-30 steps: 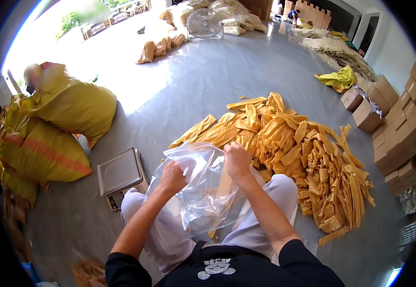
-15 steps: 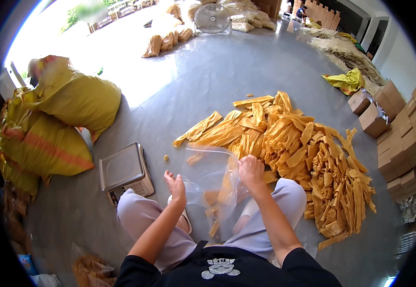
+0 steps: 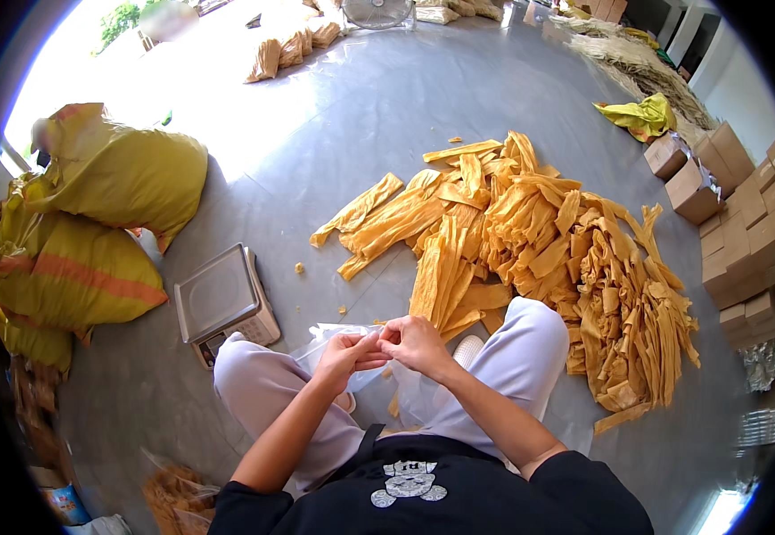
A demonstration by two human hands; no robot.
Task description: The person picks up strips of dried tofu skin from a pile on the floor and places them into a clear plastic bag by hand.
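Note:
Both hands meet above my lap at the edge of a clear plastic bag (image 3: 412, 397). Fingertips together, my left hand (image 3: 344, 358) pinches the bag. My right hand (image 3: 412, 342) grips it too, thumb and fingers pressed against the left fingertips. The pinched edge is mostly hidden by the fingers. Between my legs the bag hangs loose, with a few small yellow bits seen at or through it. Just beyond my hands lies a wide heap of yellow-orange, wrinkled dried strips (image 3: 530, 234), resembling dried tofu skin, stretching to my right knee.
A flat digital scale (image 3: 220, 299) sits by my left knee. Bulging yellow woven sacks (image 3: 93, 276) stand at the left. Brown cartons (image 3: 748, 259) are stacked along the right. A filled bag of brownish strips (image 3: 176, 499) lies at lower left; a fan (image 3: 377, 12) stands far back.
My hands have come together, and the right has moved left and nearer to me. The bag, held up and spread before, is now lowered into my lap. The view has tilted down slightly.

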